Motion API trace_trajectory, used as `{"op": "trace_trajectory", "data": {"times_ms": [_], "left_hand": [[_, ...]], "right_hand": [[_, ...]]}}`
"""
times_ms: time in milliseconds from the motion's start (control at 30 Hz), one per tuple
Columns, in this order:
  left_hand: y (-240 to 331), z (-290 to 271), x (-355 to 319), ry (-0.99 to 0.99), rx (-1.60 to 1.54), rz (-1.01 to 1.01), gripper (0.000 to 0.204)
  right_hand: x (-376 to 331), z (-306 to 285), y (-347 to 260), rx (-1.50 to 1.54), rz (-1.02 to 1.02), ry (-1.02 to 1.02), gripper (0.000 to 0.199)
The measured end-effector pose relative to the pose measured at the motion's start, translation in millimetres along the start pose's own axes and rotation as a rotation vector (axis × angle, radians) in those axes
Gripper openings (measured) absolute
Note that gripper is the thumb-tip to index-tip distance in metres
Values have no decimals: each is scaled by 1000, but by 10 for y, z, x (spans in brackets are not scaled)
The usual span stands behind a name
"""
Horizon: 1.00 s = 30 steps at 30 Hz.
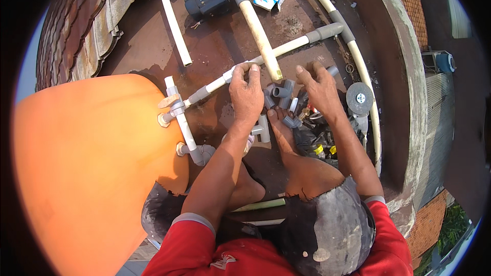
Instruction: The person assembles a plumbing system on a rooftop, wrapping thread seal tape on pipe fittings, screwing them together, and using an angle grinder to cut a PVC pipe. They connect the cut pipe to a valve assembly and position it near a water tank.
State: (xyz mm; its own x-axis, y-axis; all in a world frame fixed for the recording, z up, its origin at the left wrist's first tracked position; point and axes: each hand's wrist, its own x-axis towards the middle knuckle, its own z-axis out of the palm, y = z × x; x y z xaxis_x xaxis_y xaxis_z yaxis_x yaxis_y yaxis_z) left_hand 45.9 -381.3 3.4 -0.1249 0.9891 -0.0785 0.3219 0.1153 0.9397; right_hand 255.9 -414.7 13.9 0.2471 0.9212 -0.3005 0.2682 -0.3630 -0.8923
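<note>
My left hand (246, 92) is over the horizontal white pipe (225, 79), fingers curled and thumb alongside them; what they close on is hidden. To the right, my right hand (323, 89) hangs above the loose fittings, its thumb and bent fingers apart with nothing visible between them. Between my hands ends a thicker, stained pipe (261, 38), which comes down from the dark pump (208, 2). Below this end lie grey elbow fittings (283, 91) and, nearer me, a pale tee fitting (262, 130), by my bare foot (282, 132).
At left bulges a large orange tank (92, 163) with a valve (174, 103) on its outlet. A long pipe (368, 79) curves along the right wall. A grinder with a grey disc (359, 98) lies by a black plastic bag (312, 140). One loose white pipe (173, 20) rests further off.
</note>
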Motion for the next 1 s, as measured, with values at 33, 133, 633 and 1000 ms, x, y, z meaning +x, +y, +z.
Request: {"op": "trace_trajectory", "data": {"times_ms": [33, 133, 633, 1000], "left_hand": [[32, -4, 216, 29, 2, -3, 31], [62, 44, 966, 45, -37, -105, 38], [62, 282, 2469, -192, -712, -541, 48], [94, 374, 2469, -188, -776, -575, 45]], "right_hand": [[170, 130, -146, 112, 68, -129, 63], [650, 647, -250, 100, 51, -317, 73], [794, 906, -373, 320, 146, -446, 42], [764, 804, -264, 449, 251, -528, 49]]}}
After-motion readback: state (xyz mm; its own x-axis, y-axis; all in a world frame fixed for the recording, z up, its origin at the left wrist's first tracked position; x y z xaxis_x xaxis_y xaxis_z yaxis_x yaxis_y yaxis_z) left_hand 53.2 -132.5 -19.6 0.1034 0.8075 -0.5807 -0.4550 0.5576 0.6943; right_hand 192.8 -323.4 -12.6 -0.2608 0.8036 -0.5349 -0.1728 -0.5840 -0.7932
